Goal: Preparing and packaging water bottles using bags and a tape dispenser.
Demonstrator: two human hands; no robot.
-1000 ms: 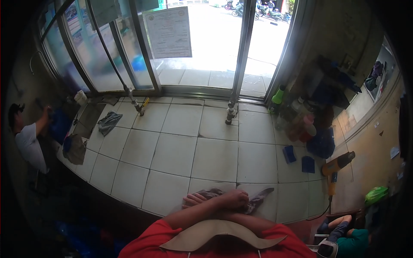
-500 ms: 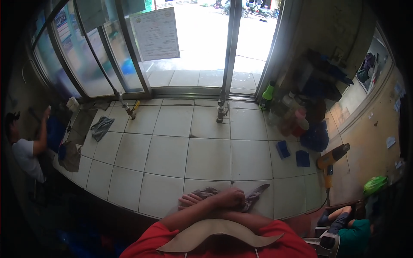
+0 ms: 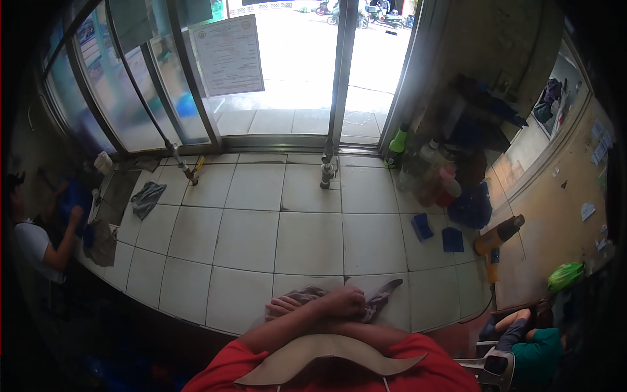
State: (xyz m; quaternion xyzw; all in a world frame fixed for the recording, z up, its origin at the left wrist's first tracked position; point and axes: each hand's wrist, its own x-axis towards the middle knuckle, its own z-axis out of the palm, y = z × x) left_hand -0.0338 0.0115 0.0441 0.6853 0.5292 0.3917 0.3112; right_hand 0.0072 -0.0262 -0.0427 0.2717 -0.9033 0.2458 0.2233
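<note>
My forearms cross at the near edge of the white tiled counter. The left arm passes on top, so my left hand lies on the right side, curled into a fist on a crumpled greyish-brown cloth. Whatever its fingers enclose, if anything, is hidden. My right hand comes out from under the left forearm on the left side. Its fingers are stretched out and rest on the other end of the same cloth. Part of the cloth is covered by my arms.
Right: blue sponge, dark blue pad, orange heat gun, green bottle, red dipper. Left: grey rag, sink, a person beside it. Pipe valve by the window. Another person sits right.
My hands and the cloth stay as they were; the view has shifted slightly. At the left, the other person's raised arm has come down toward a blue thing.
</note>
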